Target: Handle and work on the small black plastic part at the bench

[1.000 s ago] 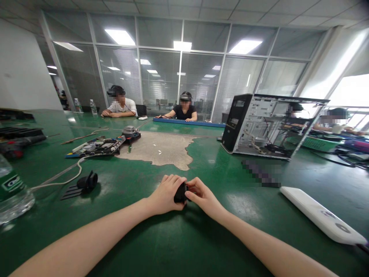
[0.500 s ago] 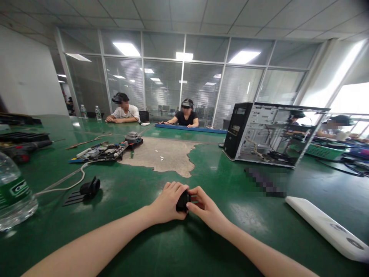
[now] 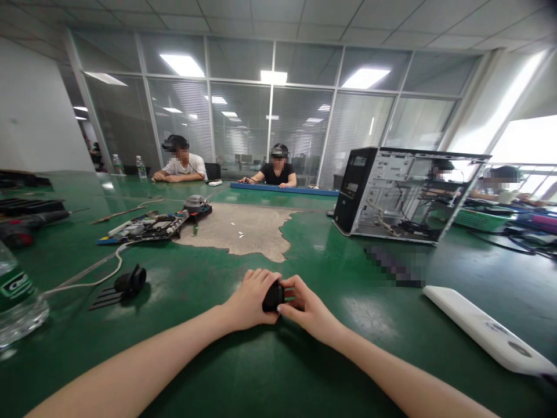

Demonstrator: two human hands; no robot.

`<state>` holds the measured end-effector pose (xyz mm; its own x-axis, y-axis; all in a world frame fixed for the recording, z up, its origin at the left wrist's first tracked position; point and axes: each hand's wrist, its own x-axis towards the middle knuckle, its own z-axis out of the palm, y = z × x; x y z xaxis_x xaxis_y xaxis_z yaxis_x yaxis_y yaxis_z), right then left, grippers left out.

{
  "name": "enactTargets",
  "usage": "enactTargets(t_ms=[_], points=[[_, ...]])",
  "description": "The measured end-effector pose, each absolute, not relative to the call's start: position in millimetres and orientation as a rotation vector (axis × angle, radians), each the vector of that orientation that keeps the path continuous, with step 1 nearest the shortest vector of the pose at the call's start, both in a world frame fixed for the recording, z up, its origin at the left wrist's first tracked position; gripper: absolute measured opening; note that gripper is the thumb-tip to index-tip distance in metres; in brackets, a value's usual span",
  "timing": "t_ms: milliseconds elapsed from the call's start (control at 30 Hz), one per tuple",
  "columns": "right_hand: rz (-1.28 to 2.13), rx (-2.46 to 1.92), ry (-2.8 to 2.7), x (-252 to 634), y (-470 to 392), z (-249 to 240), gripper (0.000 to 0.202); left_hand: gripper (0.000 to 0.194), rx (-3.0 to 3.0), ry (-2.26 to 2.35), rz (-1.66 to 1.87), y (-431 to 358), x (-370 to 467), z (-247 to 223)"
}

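Observation:
A small black, rounded object is held low over the green table, in the middle of the view; its exact kind cannot be made out. My left hand wraps round it from the left, thumb below and fingers over the top. From the right, the thumb and fingertips of my right hand grip its edge. Part of the object is hidden behind my left fingers. To the left lies a black plastic piece with a ring and several long prongs.
A circuit board with parts lies at the left behind a white cable. A water bottle stands near left. At right are an open computer case and a white slab-like device. People sit across the table.
The view has shifted slightly, so the scene sits a little further left and higher. Both hands keep the same hold on the black object.

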<state>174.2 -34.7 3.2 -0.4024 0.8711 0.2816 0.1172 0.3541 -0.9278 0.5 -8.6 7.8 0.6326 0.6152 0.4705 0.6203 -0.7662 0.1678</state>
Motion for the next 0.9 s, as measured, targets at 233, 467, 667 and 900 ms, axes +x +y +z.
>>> enactTargets(t_ms=[233,467,667,900], points=[[1.161,-0.935,-1.671,171.2,-26.9,1.3,0.026,0.056,-2.824,-1.075,-0.828,-8.8,1.4,7.4],[1.172,-0.880,-1.805,177.6,-32.3,3.1,0.031,0.058,-2.833,-1.071,-0.792,-9.0,0.5,8.3],[1.147,-0.897,-1.726,172.5,-30.9,3.3,0.019,0.057,-2.823,-1.074,-0.825,-10.3,1.2,9.4],[1.189,-0.933,-1.710,172.7,-29.1,2.8,0.024,0.057,-2.833,-1.071,-0.830,-8.9,0.5,7.7]])
